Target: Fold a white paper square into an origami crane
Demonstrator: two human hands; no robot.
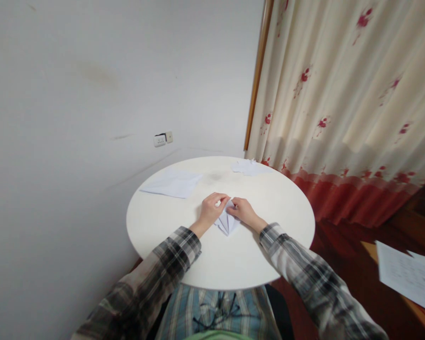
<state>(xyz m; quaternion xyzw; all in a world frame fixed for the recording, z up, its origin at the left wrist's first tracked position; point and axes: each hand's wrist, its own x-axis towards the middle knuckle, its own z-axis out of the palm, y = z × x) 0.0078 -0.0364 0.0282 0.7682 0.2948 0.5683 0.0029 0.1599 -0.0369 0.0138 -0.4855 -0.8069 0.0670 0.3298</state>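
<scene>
A small folded white paper (228,224) lies on the round white table (226,269), its pointed end toward me and creases running down its middle. My left hand (212,208) pinches its far tip between thumb and forefinger. On the other side, my right hand (244,210) has its fingers curled and pressed onto the paper's upper right part. Both hands rest close together at the middle of the table, and they hide the paper's far edges.
White sheets (173,183) lie at the table's back left. Torn or crumpled white paper (248,167) is at the back right. A wall socket (159,140) sits beyond the table. A flowered curtain (326,118) hangs at right. Printed papers (407,274) lie on a lower surface at right.
</scene>
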